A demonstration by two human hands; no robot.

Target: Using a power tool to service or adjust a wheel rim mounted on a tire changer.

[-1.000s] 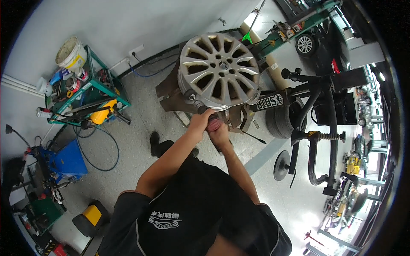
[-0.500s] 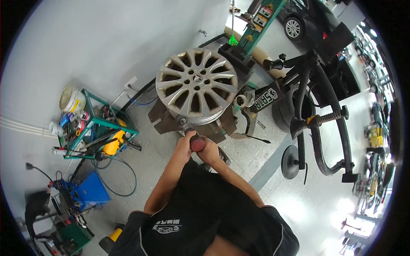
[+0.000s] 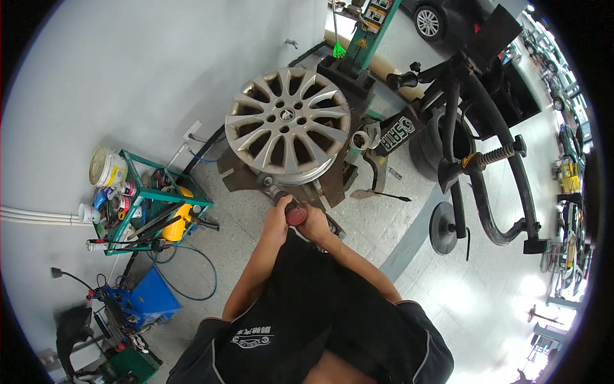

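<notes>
Both my hands are wrapped round a hand-held power tool with a round red rear end (image 3: pixel 296 216) and a narrow metal front; its exact kind I cannot make out. My left hand (image 3: pixel 275 221) grips its left side, and my right hand (image 3: pixel 313 225) closes on its right. The tool's front points at the near edge of a silver multi-spoke alloy wheel rim (image 3: pixel 288 115); whether they touch is hard to tell. No tyre is on the rim, which lies face up on the dark clamping table (image 3: pixel 235 171) of a tyre changer.
Left, a green tool cart (image 3: pixel 144 185) carries bottles, tools and a white bucket (image 3: pixel 107 166). A blue hose (image 3: pixel 208 288) loops on the floor. Right stand a tyre (image 3: pixel 425 150) and a black-framed machine (image 3: pixel 495 144). A pry tool (image 3: pixel 384 194) sticks out beside the table.
The view has shifted slightly, so the rim and machines sit a little differently in the picture. Both hands keep their grip on the tool beside the rim's near edge.
</notes>
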